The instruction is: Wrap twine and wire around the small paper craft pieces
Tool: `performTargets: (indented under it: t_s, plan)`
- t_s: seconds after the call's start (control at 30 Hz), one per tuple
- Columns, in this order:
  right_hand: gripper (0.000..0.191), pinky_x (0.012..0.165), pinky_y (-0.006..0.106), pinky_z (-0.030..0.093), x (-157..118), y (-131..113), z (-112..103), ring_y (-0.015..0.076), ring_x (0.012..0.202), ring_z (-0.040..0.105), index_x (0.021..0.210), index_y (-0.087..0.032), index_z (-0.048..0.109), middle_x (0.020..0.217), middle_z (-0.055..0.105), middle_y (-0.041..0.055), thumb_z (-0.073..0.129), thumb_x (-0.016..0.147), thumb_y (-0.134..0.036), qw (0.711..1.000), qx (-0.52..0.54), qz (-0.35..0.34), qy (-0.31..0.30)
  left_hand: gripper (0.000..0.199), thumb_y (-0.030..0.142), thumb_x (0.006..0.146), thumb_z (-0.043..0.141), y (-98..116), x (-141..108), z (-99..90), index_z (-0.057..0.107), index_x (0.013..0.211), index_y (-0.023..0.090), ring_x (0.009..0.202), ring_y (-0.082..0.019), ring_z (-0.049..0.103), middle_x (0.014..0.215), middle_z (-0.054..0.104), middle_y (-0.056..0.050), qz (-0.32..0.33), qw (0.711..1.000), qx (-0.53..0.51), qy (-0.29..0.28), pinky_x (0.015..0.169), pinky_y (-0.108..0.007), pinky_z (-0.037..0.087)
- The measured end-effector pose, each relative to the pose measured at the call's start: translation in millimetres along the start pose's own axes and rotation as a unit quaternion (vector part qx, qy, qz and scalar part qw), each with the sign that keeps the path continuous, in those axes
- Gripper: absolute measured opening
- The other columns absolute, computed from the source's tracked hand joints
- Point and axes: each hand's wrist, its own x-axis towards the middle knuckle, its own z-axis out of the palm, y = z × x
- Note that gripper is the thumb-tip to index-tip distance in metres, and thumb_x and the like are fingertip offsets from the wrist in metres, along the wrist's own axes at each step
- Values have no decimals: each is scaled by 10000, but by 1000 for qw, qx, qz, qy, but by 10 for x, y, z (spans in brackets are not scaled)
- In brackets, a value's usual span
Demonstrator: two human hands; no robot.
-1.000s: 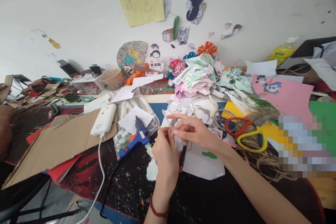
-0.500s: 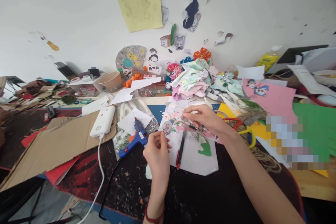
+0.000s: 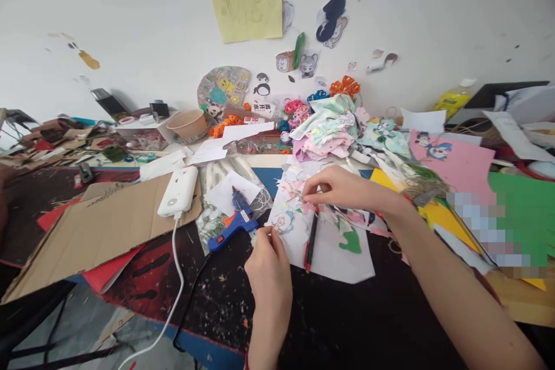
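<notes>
Low in the middle of the desk, my left hand (image 3: 269, 269) is closed, thumb and fingertips pinched at the lower left edge of a small paper cutout (image 3: 284, 222) of a cartoon figure. My right hand (image 3: 332, 188) hovers over paper scraps (image 3: 291, 189), its fingers curled into a pinch; whatever is between them is too small to make out. Between the hands a black and red pen (image 3: 311, 240) lies across white paper (image 3: 342, 269). A green cut piece (image 3: 350, 241) rests to its right. To the left, a blue glue gun (image 3: 234, 225) lies on its side.
A white power strip (image 3: 177, 191) sits on flat cardboard (image 3: 117, 225), its cable hanging over the desk edge. Behind are a heap of patterned fabric (image 3: 327, 130) and a round tan bowl (image 3: 187, 125). Pink (image 3: 455, 165) and green (image 3: 520, 202) sheets lie at right.
The view has shifted, moving the scene mostly rightward. The cutout has come nearer my left hand and tilted. My right forearm now hides most of the scissors.
</notes>
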Motion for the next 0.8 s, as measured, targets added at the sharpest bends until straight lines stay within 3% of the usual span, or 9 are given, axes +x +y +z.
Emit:
performTargets:
  t_s: [0.17,0.37,0.53,0.7,0.8]
  plan:
    - [192,690,299,365,241,15,309,155,696,569,787,-187,726,747,703,20,578,900,-235,991,-113,-65,24,121,166,948,532,-47,-2,-28,651,937,180,544,-153,650,716,726,0,78,997,10,18,516,-249,368]
    - [231,846,381,352,413,265,512,214,836,592,843,-170,725,798,705,54,537,967,-219,955,-252,-154,40,109,201,939,586,-70,226,-132,687,909,172,592,-148,574,700,675,-6,147,986,11,81,587,-264,388]
    - [197,812,355,384,381,410,527,176,775,573,861,-167,725,771,673,31,574,966,-239,980,-130,-143,54,82,160,922,603,-20,364,-64,673,880,161,688,-179,544,727,652,-29,166,984,-20,52,655,-289,409]
    - [125,667,283,425,336,417,500,142,718,556,882,-186,751,762,664,17,652,913,-257,992,74,-62,85,120,88,913,585,71,314,50,669,945,168,839,-194,578,909,680,-60,186,977,-102,-7,764,-316,463]
    - [136,614,266,419,301,401,481,131,697,552,895,-195,777,792,688,28,688,889,-298,987,119,-74,73,166,64,888,613,102,300,31,682,969,191,915,-195,592,1010,675,-69,170,971,-166,25,782,-319,485]
